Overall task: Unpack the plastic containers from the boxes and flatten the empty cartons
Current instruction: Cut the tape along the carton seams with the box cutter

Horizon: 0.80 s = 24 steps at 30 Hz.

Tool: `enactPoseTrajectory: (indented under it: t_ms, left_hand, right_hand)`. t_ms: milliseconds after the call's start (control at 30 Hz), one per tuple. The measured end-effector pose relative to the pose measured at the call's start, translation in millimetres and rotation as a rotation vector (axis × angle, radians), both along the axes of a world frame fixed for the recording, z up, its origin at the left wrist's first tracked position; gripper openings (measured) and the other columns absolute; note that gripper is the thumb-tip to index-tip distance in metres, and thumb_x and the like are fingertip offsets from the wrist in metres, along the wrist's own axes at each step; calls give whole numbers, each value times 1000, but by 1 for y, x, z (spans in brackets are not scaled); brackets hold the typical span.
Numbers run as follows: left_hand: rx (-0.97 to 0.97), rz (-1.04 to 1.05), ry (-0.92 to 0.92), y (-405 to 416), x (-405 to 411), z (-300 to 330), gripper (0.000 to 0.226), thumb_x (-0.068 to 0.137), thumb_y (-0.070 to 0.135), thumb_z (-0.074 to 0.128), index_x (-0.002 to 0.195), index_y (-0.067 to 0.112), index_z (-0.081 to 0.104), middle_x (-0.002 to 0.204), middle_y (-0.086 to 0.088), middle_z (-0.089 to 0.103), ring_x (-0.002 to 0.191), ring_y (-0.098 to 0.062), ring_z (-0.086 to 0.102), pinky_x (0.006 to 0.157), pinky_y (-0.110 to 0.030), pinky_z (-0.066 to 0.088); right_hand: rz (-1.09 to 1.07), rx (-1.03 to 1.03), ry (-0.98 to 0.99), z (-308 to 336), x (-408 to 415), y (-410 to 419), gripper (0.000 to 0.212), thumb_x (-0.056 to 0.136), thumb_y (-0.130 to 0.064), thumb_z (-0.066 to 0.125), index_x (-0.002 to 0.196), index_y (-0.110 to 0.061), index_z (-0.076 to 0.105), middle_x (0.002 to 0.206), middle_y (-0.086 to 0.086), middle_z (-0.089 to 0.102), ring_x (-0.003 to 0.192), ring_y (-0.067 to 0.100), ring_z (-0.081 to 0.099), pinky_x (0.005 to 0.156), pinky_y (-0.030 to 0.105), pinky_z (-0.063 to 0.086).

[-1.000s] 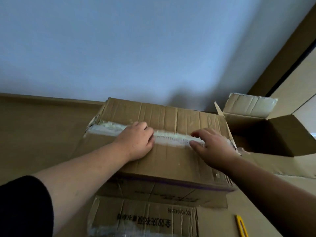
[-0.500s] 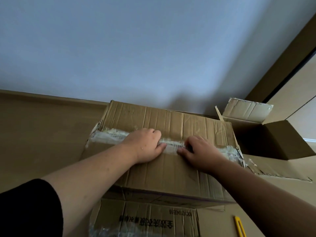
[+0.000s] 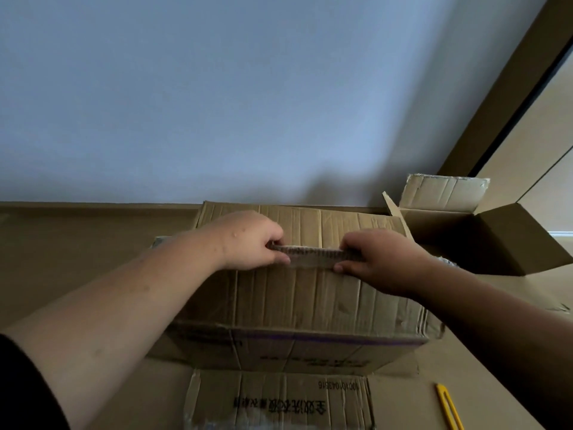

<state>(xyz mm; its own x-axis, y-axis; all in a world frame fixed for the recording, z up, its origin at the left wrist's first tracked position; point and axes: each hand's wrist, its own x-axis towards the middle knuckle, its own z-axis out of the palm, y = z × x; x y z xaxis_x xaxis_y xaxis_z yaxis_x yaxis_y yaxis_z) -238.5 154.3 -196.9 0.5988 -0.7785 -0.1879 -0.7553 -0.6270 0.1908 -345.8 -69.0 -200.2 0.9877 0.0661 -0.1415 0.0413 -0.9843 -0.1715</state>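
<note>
A brown cardboard carton [image 3: 297,299] stands on the floor in front of me, against the wall. Its near top flap [image 3: 310,252] is lifted along the centre seam, so its corrugated edge shows. My left hand [image 3: 251,240] grips that edge on the left, fingers curled under it and thumb on top. My right hand [image 3: 381,259] grips the same edge on the right. The far top flap [image 3: 325,218] lies flat. The carton's inside is hidden, and no plastic containers are visible.
An open carton [image 3: 483,240] with raised flaps stands to the right. A printed flap [image 3: 279,401] lies flat on the floor at the near side. A yellow utility knife [image 3: 448,406] lies on the floor at lower right. A door frame [image 3: 508,97] rises at right.
Both hands slid inward along the taped seam and curled under the near flap's edge. The flap has lifted and its corrugated edge now shows.
</note>
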Motion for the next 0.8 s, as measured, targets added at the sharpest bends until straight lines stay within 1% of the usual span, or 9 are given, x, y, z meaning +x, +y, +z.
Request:
enactPoseTrajectory:
  t_ms: [167,300,433,500,600,700,733,767,800]
  left_hand:
    - [148,17,217,12,-3,29,45,89,66,50,106,30,71,94,14,66,86,-3,60,72,-27,47]
    - [33,141,488,22,2,35,42,90,60,51,103,23,68,92,9,72,82,-11,71,73,-34,57]
    - [242,75,80,24,23,16,35,89,53,62,113,28,66,110,12,67,99,-10,62,87,-33,52]
    - [321,62,11,28,28,-3,38,89,48,63,119,25,63,117,7,64,104,-14,59,90,-33,49]
    - [384,57,-65,38,27,-36,35,90,46,62,115,22,58,117,1,56,107,-20,54,87,-36,49]
    - [344,119,-257,48,28,-64,36,91,47,58,115,21,51,121,-1,50,116,-24,48,94,-40,47]
    - [336,155,-314,50,29,-72,41,91,48,57,119,20,48,125,-3,47,121,-25,45,98,-40,44]
    - [333,197,-361,53,32,-80,47,91,50,57,124,19,44,130,-5,43,125,-27,41,101,-41,40]
    - [335,240,-394,54,36,-87,52,90,51,57,128,19,40,134,-6,39,127,-29,36,102,-41,37]
  right_hand:
    - [127,-42,9,20,-19,8,24,89,-49,63,77,-36,47,82,-11,53,76,4,51,68,25,46]
    - [223,-52,55,28,-43,20,21,91,-44,58,79,-38,42,85,-14,51,76,4,50,65,20,39]
    - [276,-17,73,22,-72,36,12,94,-38,51,85,-36,43,90,-13,48,80,5,50,73,24,49]
    - [289,1,108,15,-86,42,4,95,-37,49,95,-36,45,100,-14,48,88,4,48,80,25,49]
    - [268,-2,203,-17,-115,49,35,90,-40,52,123,-31,43,129,-9,45,116,11,47,100,24,43]
    - [231,-189,214,-63,-133,42,79,71,-73,50,136,-28,49,145,4,51,132,23,53,104,34,46]
    - [256,-224,227,-70,-134,41,91,72,-80,45,146,-26,43,155,9,41,142,26,41,109,42,41]
    - [293,-176,285,-76,-134,39,99,76,-83,42,156,-26,26,165,8,17,151,25,16,118,47,25]
    - [334,-111,253,-84,-132,34,102,80,-84,41,159,-30,4,166,0,-13,152,19,-13,122,47,0]
